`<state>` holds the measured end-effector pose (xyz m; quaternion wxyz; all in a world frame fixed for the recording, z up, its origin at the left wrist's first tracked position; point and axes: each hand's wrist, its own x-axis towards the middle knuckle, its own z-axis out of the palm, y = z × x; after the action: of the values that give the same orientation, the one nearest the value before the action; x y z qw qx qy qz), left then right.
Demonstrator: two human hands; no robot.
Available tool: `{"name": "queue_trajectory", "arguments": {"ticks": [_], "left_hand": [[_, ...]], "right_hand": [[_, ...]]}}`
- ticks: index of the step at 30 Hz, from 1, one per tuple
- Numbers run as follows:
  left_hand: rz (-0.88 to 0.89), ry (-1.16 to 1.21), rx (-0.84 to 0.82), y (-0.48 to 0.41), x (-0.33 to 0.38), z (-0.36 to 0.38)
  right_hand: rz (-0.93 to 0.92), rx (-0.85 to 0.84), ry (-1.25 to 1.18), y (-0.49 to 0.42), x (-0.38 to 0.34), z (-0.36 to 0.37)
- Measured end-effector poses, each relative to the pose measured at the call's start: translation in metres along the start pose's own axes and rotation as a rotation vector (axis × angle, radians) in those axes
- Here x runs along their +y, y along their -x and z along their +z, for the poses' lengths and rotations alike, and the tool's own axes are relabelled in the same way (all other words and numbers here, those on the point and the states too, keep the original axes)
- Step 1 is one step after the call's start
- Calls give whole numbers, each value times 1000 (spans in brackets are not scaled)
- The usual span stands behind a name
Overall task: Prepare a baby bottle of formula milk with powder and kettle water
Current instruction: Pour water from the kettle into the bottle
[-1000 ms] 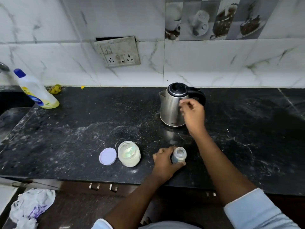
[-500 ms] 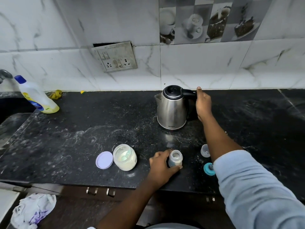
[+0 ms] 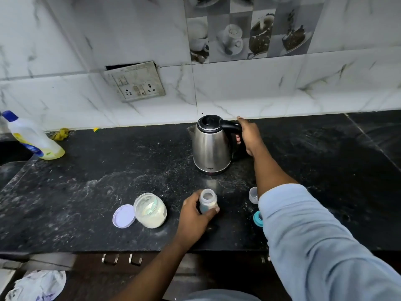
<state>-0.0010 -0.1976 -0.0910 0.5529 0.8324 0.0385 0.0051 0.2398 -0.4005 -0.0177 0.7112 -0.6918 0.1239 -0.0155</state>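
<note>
A steel kettle [image 3: 209, 148] with a black lid and handle stands on the black counter [image 3: 108, 181] near the wall. My right hand [image 3: 248, 135] grips its handle from the right. An open baby bottle [image 3: 207, 200] stands upright near the counter's front, and my left hand [image 3: 194, 216] holds it round the lower body. Left of it is an open glass jar of white powder [image 3: 150, 210], with its pale lilac lid [image 3: 123, 216] lying flat beside it. The bottle's clear cap [image 3: 253, 194] and teal ring [image 3: 258, 218] lie at the right, partly hidden by my sleeve.
A white and yellow detergent bottle [image 3: 32, 137] leans at the counter's far left by the sink. A yellow scrub [image 3: 59, 134] lies against the wall. A socket plate [image 3: 135, 82] sits on the tiled wall. A crumpled cloth [image 3: 39, 283] lies on the floor below.
My right hand moved from the kettle's front round to its handle and closed on it. The left hand stayed on the bottle.
</note>
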Motion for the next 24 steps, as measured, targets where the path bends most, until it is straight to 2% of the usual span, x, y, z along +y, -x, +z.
{"name": "queue_trajectory", "arguments": {"ticks": [2,5,15,24], "left_hand": [[1,67,16,-2,3,-4],[-10,152,40,-6,12,-12],[14,234,75,-20,49,-39],[38,304,70,-33,77,-51]], "right_hand": [[-1,97,-44,3,4,4],[3,150,-57,9,2,4],[-141,212,94,36,-79,-40],[-324,183,233,75,-161,-75]]}}
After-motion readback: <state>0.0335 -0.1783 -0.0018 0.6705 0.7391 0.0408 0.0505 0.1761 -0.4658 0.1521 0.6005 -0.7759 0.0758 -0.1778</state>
